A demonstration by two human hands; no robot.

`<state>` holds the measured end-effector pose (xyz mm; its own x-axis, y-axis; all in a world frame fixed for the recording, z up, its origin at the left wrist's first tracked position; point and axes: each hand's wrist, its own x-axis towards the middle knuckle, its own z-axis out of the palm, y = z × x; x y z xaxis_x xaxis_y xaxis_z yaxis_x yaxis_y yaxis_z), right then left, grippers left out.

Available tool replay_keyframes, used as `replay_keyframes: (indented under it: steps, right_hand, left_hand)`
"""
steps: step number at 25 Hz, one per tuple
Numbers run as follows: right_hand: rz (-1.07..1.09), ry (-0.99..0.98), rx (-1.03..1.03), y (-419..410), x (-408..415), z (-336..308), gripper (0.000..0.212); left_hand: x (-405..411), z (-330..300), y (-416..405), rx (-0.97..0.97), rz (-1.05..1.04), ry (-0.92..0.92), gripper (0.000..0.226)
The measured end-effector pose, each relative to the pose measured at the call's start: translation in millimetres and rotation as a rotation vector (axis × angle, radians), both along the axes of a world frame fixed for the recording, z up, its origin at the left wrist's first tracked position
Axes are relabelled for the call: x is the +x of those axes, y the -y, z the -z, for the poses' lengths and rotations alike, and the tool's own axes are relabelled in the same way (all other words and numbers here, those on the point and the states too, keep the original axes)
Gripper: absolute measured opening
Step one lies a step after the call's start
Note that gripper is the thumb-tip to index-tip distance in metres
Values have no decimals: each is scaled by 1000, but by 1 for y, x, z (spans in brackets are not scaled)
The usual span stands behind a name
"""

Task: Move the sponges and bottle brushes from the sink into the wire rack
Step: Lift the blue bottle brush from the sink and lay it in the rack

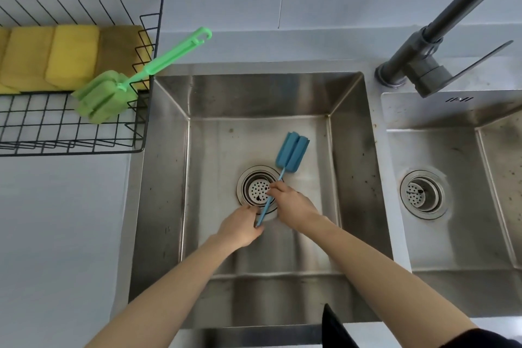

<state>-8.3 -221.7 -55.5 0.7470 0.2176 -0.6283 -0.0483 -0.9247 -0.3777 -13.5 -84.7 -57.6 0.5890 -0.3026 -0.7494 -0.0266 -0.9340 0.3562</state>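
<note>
A blue bottle brush [292, 153] lies in the steel sink [169, 178], its foam head pointing away and its thin handle crossing the drain strainer [257, 189]. My left hand [243, 227] grips the near end of that handle. My right hand [291, 206] pinches the handle higher up, nearer the head. The black wire rack [152, 37] stands on the counter at the upper left. It holds several yellow sponges [72, 55] in a row and a green bottle brush [110, 96], whose handle sticks out over the rack's right rim.
A dark grey faucet [423, 59] rises at the upper right between the two basins. A second sink basin [452, 234] with its own drain lies to the right. White counter [62, 220] spreads below the rack, left of the sink.
</note>
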Motion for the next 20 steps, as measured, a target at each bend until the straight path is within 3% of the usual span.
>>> replay_keyframes:
  steps: [6, 11, 20]
  right_hand:
    - [123, 36, 34, -1, -1, -2, 40]
    - [281, 101, 104, -8, -1, -11, 35]
    - [228, 324, 121, -6, 7, -67, 23]
  left_hand:
    - [-9, -1, -1, -56, -68, 48, 42]
    - [-11, -15, -6, -137, -237, 271, 33]
    - [15, -71, -19, -474, -514, 502, 18]
